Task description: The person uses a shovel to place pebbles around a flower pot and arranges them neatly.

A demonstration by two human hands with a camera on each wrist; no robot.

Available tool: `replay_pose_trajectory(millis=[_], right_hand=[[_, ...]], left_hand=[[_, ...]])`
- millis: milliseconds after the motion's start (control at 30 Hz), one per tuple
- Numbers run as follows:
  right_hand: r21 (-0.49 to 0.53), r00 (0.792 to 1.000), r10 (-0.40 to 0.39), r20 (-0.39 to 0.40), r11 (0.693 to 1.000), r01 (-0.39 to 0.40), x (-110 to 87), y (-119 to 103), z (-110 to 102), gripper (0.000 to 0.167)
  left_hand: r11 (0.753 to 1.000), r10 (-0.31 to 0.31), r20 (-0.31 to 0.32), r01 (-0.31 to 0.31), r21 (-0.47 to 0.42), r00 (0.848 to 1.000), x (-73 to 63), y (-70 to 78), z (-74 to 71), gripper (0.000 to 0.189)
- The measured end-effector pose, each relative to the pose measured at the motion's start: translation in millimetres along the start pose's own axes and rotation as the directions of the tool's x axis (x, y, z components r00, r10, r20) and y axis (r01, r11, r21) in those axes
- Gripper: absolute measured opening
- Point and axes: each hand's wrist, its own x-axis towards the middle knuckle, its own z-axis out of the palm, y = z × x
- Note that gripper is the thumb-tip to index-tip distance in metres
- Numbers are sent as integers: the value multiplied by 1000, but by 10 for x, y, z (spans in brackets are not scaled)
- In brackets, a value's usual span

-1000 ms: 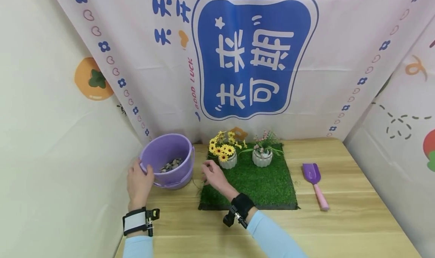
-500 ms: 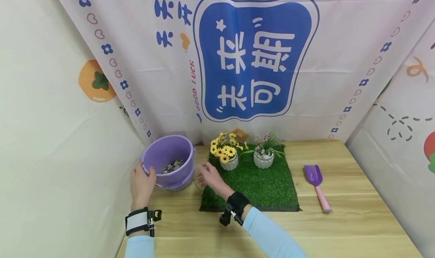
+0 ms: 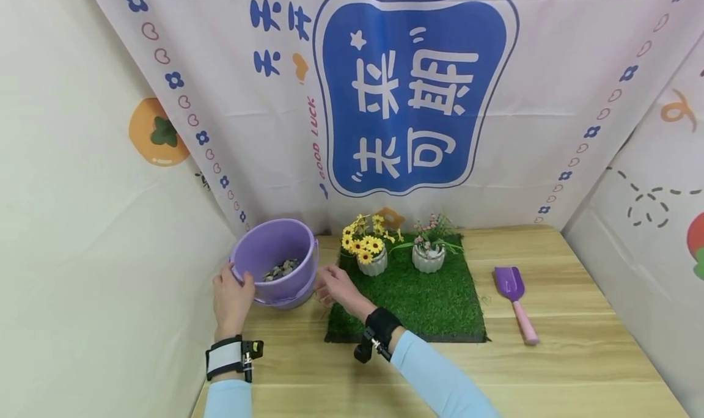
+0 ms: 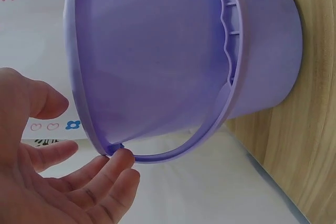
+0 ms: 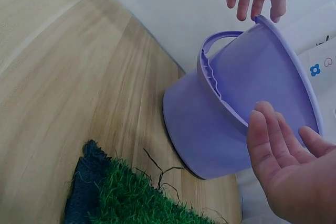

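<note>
Purple bucket (image 3: 261, 250) stands upright near the bench's (image 3: 577, 338) back left corner, with pebbles (image 3: 282, 269) in the bottom. Your left grip (image 3: 233, 300) is at the bucket's left side: fingers apart, thumb away from them, fingertips touching the rim where the bucket handle (image 4: 163, 158) joins. Bucket handle hangs down along the side facing the bench's front edge. Your right grip (image 3: 340, 288) is just beside the bucket's right wall, fingers and thumb apart, palm facing the bucket; can't tell if it's in contact. Turf mat (image 3: 423, 308) lies right of the bucket, left edge under or just by your right grip, a few dark strands (image 5: 160, 177) loose between it and the bucket. On the mat, toward the bench's back edge: white pot with yellow flowers (image 3: 373, 266) on the left, white pot with pink flowers (image 3: 428, 260) on the right. Purple scoop (image 3: 510, 283) lies between the mat and the bench's right edge, pink handle pointing to the front edge.
</note>
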Motion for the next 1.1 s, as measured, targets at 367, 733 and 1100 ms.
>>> replay_pose_trajectory(millis=[367,733,1100], right_hand=[[165,997,60,39,984,-66,100,-35,91,42],[241,994,107,36,964,-113,229,-33,180,35],[356,987,142,73,921,-159,330,-78,269,31]], left_hand=[[998,16,54,-13,-67,998,49,-50,29,59],[986,-55,161,79,-150,985,92,-101,19,68],[865,-180,298,295,-406,937,147,-157,-62,65]])
